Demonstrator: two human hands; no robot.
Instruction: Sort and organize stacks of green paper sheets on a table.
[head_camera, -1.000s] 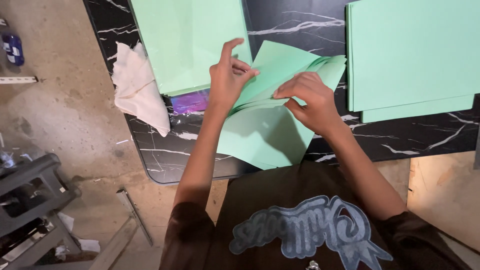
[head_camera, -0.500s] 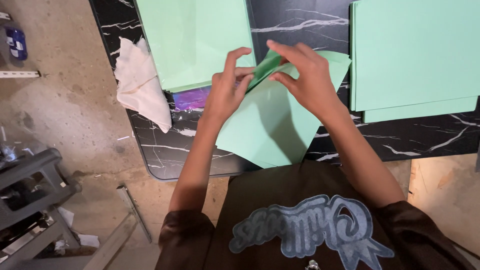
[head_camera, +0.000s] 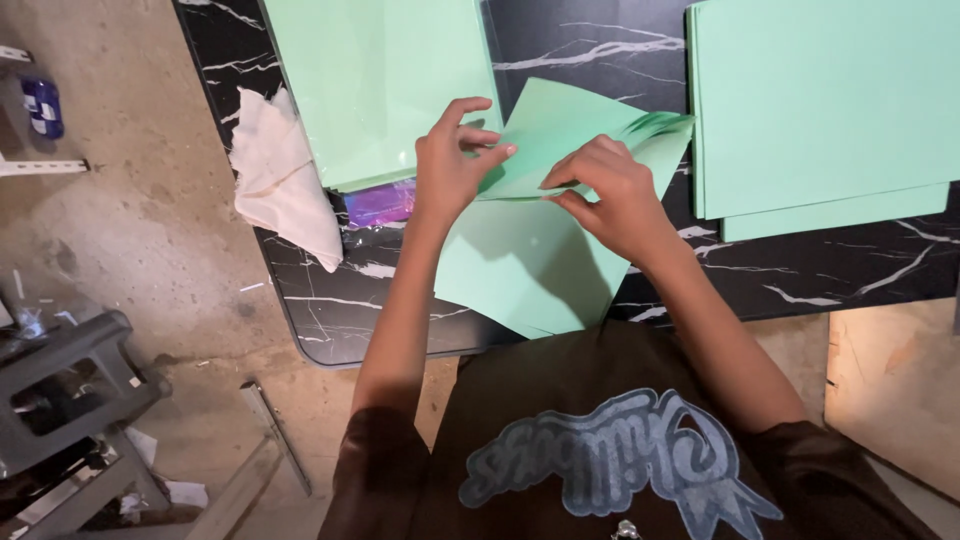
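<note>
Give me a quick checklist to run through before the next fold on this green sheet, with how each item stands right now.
1. Both hands on the sheet: ok. The left hand and right hand both pinch the folded green sheet.
2. Sheet supported by the table: not ok. Its lower corner hangs past the black marble table edge.
3. Folded flap edges lined up: cannot tell; the hands cover the crease.
4. Spare paper clear of the work: ok. The right stack of green paper lies apart.
5. White cloth out of the way: ok, it sits to the left.
</note>
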